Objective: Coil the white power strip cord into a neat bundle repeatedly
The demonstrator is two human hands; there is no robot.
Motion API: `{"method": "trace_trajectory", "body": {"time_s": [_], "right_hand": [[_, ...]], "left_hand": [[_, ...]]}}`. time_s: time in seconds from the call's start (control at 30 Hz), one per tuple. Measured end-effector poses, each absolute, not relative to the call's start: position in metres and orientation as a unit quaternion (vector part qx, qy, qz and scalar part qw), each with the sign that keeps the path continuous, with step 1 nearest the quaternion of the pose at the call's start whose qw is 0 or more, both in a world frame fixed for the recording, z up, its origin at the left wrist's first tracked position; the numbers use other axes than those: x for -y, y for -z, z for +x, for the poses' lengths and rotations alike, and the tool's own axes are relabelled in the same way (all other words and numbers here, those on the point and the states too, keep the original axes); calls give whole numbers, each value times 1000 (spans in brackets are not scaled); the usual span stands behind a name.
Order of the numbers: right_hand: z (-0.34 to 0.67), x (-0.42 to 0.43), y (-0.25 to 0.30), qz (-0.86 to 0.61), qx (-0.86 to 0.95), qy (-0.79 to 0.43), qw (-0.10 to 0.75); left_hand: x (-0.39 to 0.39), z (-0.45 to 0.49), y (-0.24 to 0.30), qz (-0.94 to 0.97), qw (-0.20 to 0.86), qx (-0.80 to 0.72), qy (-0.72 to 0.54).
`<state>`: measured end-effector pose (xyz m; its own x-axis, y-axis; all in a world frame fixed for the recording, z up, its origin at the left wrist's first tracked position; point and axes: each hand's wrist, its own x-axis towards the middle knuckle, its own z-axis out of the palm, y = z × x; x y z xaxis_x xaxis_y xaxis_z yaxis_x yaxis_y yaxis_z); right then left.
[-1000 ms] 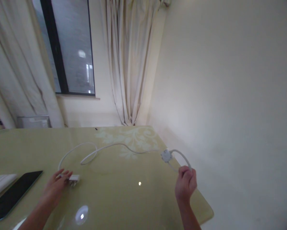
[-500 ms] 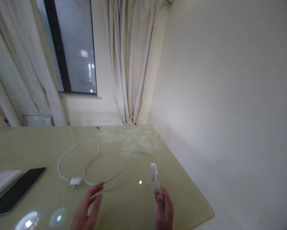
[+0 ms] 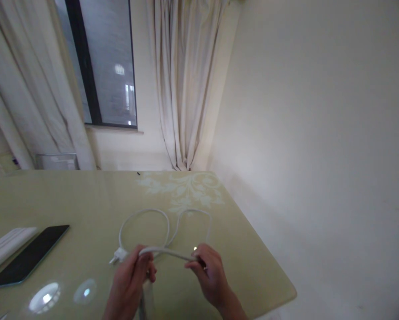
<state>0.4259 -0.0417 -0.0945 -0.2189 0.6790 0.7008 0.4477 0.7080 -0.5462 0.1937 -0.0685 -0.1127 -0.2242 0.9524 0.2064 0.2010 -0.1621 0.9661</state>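
One stretch of white cable point(image 3: 169, 252) is lifted, gripped by the left hand point(image 3: 132, 272) and right hand point(image 3: 213, 272), lower centre; much (plug point(image 3: 120, 254) included) lies loosely looped, not taken up.

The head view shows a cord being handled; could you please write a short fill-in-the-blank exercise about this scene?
1. The plug shows nearer the ____ hand than the right hand.
2. The number of hands touching the cord is ____.
3. The thin slab on the table has a ____ top.
Missing words: left; two; black.
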Motion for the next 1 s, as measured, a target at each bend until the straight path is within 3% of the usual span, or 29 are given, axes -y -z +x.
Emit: {"method": "trace_trajectory", "body": {"time_s": [0.23,0.37,0.5,0.63,0.87,0.93,1.0], "right_hand": [[465,-20,100,-471,752,-83,453],[487,-52,111,-584,667,-193,422],[494,-66,120,-611,637,-210,420],[494,-70,137,-621,620,-210,432],[475,-50,146,-643,577,-44,501],[459,-25,134,-606,606,-89,508],[439,3,120,-530,669,-214,475]], "left_hand": [[54,131,59,255,418,-493,-719],[50,99,71,179,483,-536,-669],[56,104,111,204,570,-542,-583],[59,137,140,314,529,-564,-551],[58,196,144,428,553,-522,-489],[55,214,141,457,531,-537,-471],[50,233,137,523,473,-563,-431]]}}
